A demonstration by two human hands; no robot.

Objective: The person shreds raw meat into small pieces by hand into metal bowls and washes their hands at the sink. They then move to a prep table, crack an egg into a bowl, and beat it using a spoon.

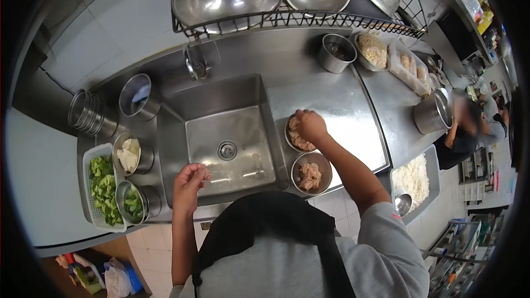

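My right hand (312, 127) reaches over a metal bowl of pale pink raw meat (298, 136) on the counter right of the sink. Its fingers are closed at the upper edge of the meat, partly hidden by the hand. Just nearer to me stands a second metal bowl (326, 188) with a smaller clump of raw meat (310, 176). Over the sink's near left corner hangs my left hand (190, 185), fingers curled together; whatever they may hold is too small to make out. The metal sink (210, 157) lies between my hands.
Left of the sink stand a white basket of broccoli (103, 187), several metal pots and stacked metal containers (91, 113). A wire rack (309, 17) with large bowls overhangs the back. At right are a tray of white shreds (414, 179), a tall pot (432, 113) and another person (466, 132).
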